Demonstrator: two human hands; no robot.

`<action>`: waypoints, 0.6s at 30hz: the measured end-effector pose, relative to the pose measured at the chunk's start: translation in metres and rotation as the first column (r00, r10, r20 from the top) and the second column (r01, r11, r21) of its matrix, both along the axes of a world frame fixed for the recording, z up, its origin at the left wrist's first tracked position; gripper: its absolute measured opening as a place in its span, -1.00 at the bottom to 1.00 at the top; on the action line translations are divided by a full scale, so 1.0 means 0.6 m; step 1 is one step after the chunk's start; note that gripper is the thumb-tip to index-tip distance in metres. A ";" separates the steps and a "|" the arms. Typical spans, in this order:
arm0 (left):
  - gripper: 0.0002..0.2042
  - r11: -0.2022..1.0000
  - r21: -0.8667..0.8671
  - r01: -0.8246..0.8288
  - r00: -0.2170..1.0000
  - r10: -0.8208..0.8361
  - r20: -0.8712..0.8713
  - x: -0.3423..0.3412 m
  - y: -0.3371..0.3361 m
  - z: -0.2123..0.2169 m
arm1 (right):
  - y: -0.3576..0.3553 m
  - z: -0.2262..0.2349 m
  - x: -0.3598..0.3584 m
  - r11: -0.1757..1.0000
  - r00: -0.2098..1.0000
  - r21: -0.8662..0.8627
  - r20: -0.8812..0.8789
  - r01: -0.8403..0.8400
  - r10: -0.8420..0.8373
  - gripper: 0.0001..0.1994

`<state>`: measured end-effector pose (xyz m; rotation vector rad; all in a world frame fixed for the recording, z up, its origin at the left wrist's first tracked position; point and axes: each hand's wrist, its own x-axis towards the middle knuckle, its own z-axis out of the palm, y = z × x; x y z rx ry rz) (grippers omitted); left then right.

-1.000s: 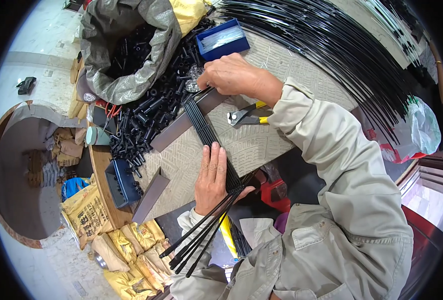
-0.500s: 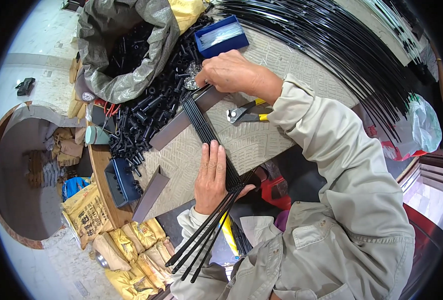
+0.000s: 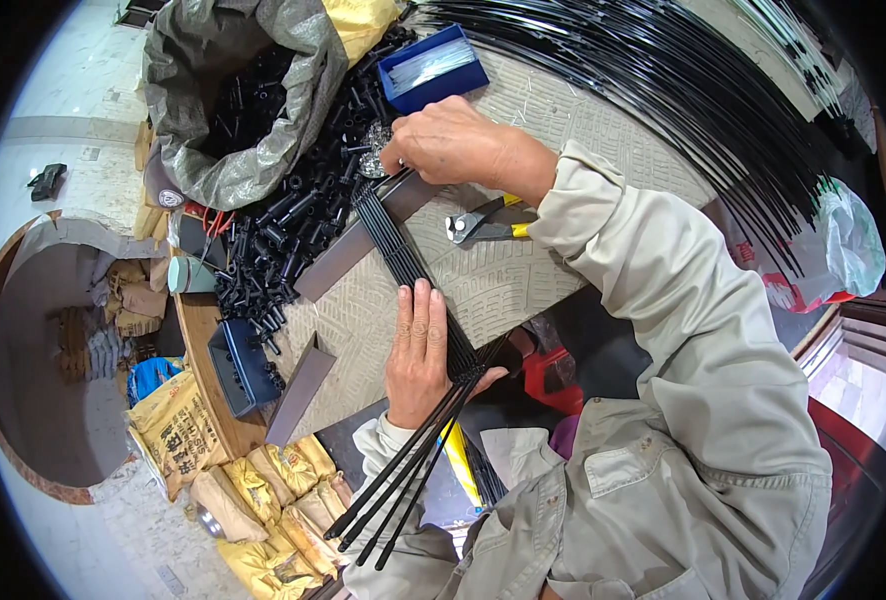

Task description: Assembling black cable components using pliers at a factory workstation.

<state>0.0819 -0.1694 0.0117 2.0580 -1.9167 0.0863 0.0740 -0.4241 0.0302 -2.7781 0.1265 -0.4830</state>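
Observation:
A bundle of thin black rods [image 3: 393, 240] lies slantwise across the table's near edge, its ends hanging toward my lap. My left hand [image 3: 420, 350] rests flat on the bundle, fingers straight and side by side, thumb out to the right. At the bundle's far end, my right hand [image 3: 450, 143] is closed, fingertips curled down and partly hidden. What they hold cannot be made out. Small shiny metal pieces [image 3: 374, 150] lie just left of these fingers. Under the rods runs a dark metal angle bar [image 3: 338, 262]. Yellow-handled pliers [image 3: 478, 224] lie by my right wrist.
Loose black tubular parts [image 3: 281, 225] are heaped left of the bar, beside an open grey sack [image 3: 178, 90]. A blue box of clear strips [image 3: 431, 75] stands behind my right hand. Long black rods [image 3: 643, 90] cover the far right. A blue bin [image 3: 243, 367] stands left.
The whole view has shifted slightly. My left hand stays flat on the rods, and my right hand stays closed at their far end with hardly any movement.

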 end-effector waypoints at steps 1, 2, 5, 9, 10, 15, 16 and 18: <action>-0.06 1.000 -0.001 0.000 1.000 0.000 -0.001 0.000 0.000 -0.001 | 0.000 -0.002 0.001 1.000 1.000 0.003 -0.001 0.002 -0.002 -0.82; -0.06 1.000 -0.003 0.001 1.000 -0.001 -0.003 0.000 -0.001 -0.002 | 0.000 -0.003 0.001 1.000 1.000 0.002 0.010 0.002 -0.002 -0.82; -0.06 1.000 0.009 -0.001 1.000 0.001 0.004 -0.001 -0.004 -0.004 | -0.004 -0.011 0.004 1.000 0.999 -0.003 0.037 -0.001 0.001 -0.81; -0.07 1.000 -0.003 0.007 1.000 -0.007 0.000 0.000 -0.008 -0.010 | -0.007 -0.015 0.001 1.000 1.000 -0.002 0.031 0.001 -0.001 -0.81; -0.07 1.000 0.005 0.011 1.000 -0.011 -0.001 0.001 -0.010 -0.012 | -0.009 -0.015 -0.002 1.000 1.000 0.001 0.029 0.005 -0.005 -0.81; -0.07 1.000 0.003 -0.006 1.000 0.005 0.018 -0.002 -0.002 0.000 | -0.001 -0.004 0.006 1.000 0.999 -0.021 0.038 -0.010 0.010 -0.81; -0.07 1.000 0.010 0.001 1.000 -0.001 0.021 -0.001 -0.002 -0.008 | -0.004 -0.014 0.007 1.000 0.999 -0.021 0.033 -0.005 0.005 -0.81; -0.07 1.000 0.016 0.010 1.000 -0.010 0.022 0.000 -0.006 -0.013 | -0.009 -0.030 0.009 1.000 0.980 0.001 0.201 -0.001 0.000 -0.95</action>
